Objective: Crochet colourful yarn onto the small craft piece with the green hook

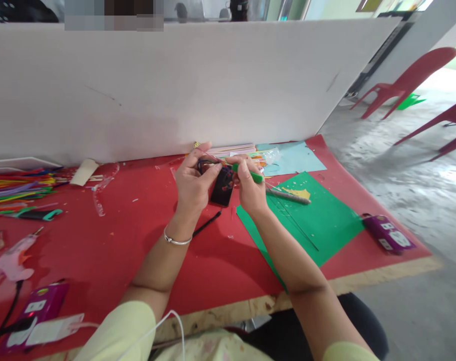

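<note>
My left hand (192, 183), wearing a bracelet, pinches a small dark looped piece of cord or yarn (203, 165) between thumb and fingers. In my right hand (251, 190) is a slim tool with a green handle (256, 176); its tip points left to the dark piece and is too small to make out. A thin reddish strand (209, 154) runs above the fingers. Below and between the hands a black phone (221, 189) lies on the red table, its screen showing a dark, colourful picture. Both hands are close together, held above the table.
A green sheet (310, 220) bears a grey rod (290, 196) and a thin wire (303, 231). Colourful pipe cleaners (21, 188), scissors (38, 214), a pink glue gun (15, 258) and a purple power box (49, 301) stand left. Another purple box (389, 234) sits right. A white board (175, 85) rises behind.
</note>
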A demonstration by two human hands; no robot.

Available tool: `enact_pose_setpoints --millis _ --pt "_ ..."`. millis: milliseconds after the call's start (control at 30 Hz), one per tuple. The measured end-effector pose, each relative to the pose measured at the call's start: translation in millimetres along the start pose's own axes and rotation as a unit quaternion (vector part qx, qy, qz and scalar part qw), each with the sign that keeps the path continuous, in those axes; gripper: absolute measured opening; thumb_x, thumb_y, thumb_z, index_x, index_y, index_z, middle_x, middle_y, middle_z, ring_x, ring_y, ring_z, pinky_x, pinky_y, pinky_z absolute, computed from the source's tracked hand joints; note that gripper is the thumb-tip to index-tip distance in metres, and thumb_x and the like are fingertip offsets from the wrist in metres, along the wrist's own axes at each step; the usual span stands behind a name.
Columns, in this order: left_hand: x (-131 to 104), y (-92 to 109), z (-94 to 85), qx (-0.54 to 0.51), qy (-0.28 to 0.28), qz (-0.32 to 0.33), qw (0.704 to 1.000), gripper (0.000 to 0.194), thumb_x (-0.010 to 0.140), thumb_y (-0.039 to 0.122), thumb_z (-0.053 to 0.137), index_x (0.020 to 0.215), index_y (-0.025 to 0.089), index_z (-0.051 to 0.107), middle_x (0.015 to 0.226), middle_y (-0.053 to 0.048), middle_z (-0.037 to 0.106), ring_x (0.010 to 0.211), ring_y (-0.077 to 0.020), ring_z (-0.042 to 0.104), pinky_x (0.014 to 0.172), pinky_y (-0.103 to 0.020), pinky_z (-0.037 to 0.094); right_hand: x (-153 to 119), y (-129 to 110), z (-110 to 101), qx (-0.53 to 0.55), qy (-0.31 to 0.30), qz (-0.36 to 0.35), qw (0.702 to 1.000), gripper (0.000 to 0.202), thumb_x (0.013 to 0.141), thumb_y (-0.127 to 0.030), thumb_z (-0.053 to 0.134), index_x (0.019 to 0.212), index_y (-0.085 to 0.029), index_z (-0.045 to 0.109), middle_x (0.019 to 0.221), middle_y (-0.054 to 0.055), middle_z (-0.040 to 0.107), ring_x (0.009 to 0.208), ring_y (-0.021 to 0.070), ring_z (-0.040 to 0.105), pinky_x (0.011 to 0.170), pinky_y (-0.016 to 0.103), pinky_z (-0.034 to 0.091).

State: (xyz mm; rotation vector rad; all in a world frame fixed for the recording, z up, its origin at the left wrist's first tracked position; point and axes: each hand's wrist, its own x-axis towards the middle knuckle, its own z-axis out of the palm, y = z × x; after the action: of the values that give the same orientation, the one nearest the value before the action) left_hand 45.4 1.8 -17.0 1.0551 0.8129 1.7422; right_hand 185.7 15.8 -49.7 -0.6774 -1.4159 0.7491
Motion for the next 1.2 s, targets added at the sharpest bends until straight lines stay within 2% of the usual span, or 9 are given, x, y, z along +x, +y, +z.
enact_pose_setpoints --millis 33,100,167,233,367,500,667,900,1200 --pt "1 -4 -1.7 0.012 0.000 0.016 1.000 0.045 0.073 0.018 0.095 0.115 0.028 0.085 0.085 0.003 0.071 0.062 -0.0056 0.054 0.055 -0.019 0.042 0 -2 -2 0.000 0.023 0.000 1.000 0.046 0.102 -0.069 0.062 0.099 -0.027 0.080 0.103 0.005 0.073 0.095 0.0171 0.067 0.078 0.030 0.058" --pt "5 -11 -4.2 0.031 0.010 0.064 0.997 0.052 0.069 0.018 0.095 0.119 0.027 0.084 0.085 0.004 0.071 0.059 -0.0046 0.051 0.054 -0.018 0.042 0 -7 -3 0.044 0.056 0.032 0.997 0.041 0.096 -0.067 0.074 0.098 -0.027 0.080 0.088 0.001 0.071 0.076 0.0130 0.063 0.066 0.027 0.054" --pt "7 -18 -5.3 0.045 0.010 0.088 0.995 0.055 0.068 0.018 0.095 0.122 0.027 0.084 0.087 0.003 0.072 0.059 -0.0041 0.050 0.055 -0.018 0.042 0 -12 -3 0.089 0.036 0.078 0.992 0.040 0.096 -0.066 0.075 0.101 -0.026 0.079 0.070 -0.004 0.064 0.056 0.0094 0.054 0.051 0.024 0.045" --pt "8 -21 -5.0 0.053 0.012 0.096 0.994 0.055 0.068 0.019 0.095 0.122 0.027 0.084 0.086 0.003 0.073 0.059 -0.0040 0.050 0.055 -0.018 0.042 -1 -14 -1 0.123 0.018 0.115 0.986 0.043 0.097 -0.068 0.073 0.096 -0.025 0.078 0.059 -0.006 0.059 0.047 0.0090 0.052 0.043 0.023 0.039" --pt "8 -18 -2.8 0.034 0.003 0.066 0.997 0.055 0.065 0.020 0.097 0.119 0.026 0.083 0.082 0.004 0.071 0.057 -0.0042 0.051 0.052 -0.019 0.040 0 -11 0 0.164 0.013 0.131 0.978 0.050 0.093 -0.072 0.073 0.080 -0.024 0.073 0.070 -0.002 0.069 0.054 0.0109 0.063 0.047 0.024 0.052" --pt "7 -10 -1.3 -0.021 -0.018 0.014 1.000 0.051 0.065 0.021 0.098 0.114 0.023 0.083 0.079 0.003 0.073 0.056 -0.0058 0.057 0.051 -0.019 0.042 0 -4 1 0.175 0.022 0.120 0.977 0.046 0.095 -0.068 0.074 0.082 -0.024 0.075 0.078 0.000 0.072 0.061 0.0116 0.068 0.052 0.025 0.056" --pt "6 -4 0.8 -0.062 -0.012 -0.041 0.997 0.051 0.062 0.018 0.097 0.111 0.021 0.083 0.074 0.004 0.075 0.044 -0.0030 0.049 0.040 -0.018 0.028 -3 1 2 0.179 0.020 0.107 0.978 0.042 0.099 -0.064 0.071 0.085 -0.025 0.076 0.076 -0.001 0.071 0.060 0.0118 0.067 0.056 0.026 0.058" --pt "4 -1 3.7 -0.077 -0.015 -0.057 0.995 0.049 0.061 0.018 0.098 0.108 0.020 0.082 0.071 0.004 0.074 0.043 -0.0033 0.049 0.039 -0.018 0.026 -3 0 4 0.185 0.021 0.092 0.978 0.041 0.101 -0.062 0.070 0.085 -0.025 0.076 0.076 -0.001 0.071 0.062 0.0125 0.068 0.057 0.027 0.059" --pt "5 -2 1.8 -0.070 -0.013 -0.054 0.996 0.050 0.061 0.018 0.098 0.108 0.020 0.083 0.073 0.003 0.075 0.045 -0.0043 0.052 0.040 -0.018 0.029 -3 -2 4 0.165 0.027 0.111 0.980 0.048 0.097 -0.070 0.070 0.083 -0.025 0.075 0.078 0.000 0.071 0.064 0.0131 0.069 0.057 0.027 0.060"
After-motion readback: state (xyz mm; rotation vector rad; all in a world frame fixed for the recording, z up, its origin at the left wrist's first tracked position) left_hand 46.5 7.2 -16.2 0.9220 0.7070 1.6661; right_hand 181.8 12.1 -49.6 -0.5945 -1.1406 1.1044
